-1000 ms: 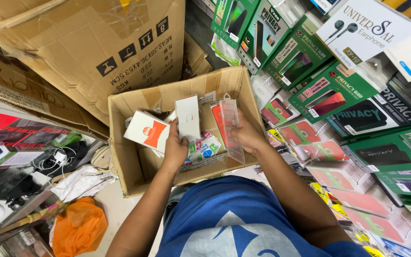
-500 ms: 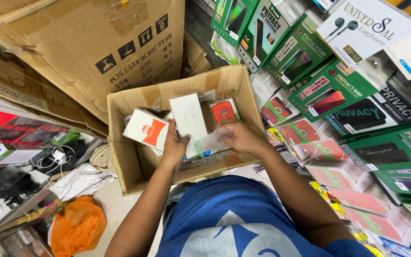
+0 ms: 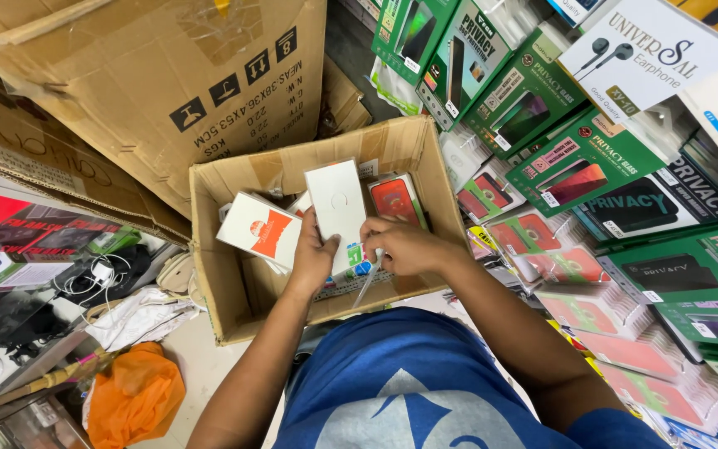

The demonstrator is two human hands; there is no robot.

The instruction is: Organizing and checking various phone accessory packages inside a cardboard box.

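- We see a big brown carton (image 3: 168, 83) lying tipped across the far left, black handling symbols on its side, looming over everything below it.
- Along the right, rows of green flat packs (image 3: 592, 158) stand stacked on edge, with pink flat packs (image 3: 625, 349) lower down and a white earphone box (image 3: 650, 41) at the far right corner.
- In the middle sits the open cardboard box (image 3: 234, 283), flaps up, on the floor between the big carton and the green packs; both our hands are inside it.
- At the near left, an orange bag (image 3: 135, 399) lies crumpled on the floor, a tangle of white cable (image 3: 97, 278) beyond it.
- Our left hand (image 3: 313, 254) is clamped on the white flat box (image 3: 338, 208), fingers wrapped around its lower left edge, holding it upright above the contents of the open box.
- Our right hand (image 3: 405, 247) is curled just beside the lower right edge of that white box; we cannot tell whether it grips the box or a clear sleeve under it.
- A white and orange pack (image 3: 261, 233) leans just left of the left hand.
- A red-faced pack (image 3: 396, 198) stands just right of the white flat box, inside the box's far wall.
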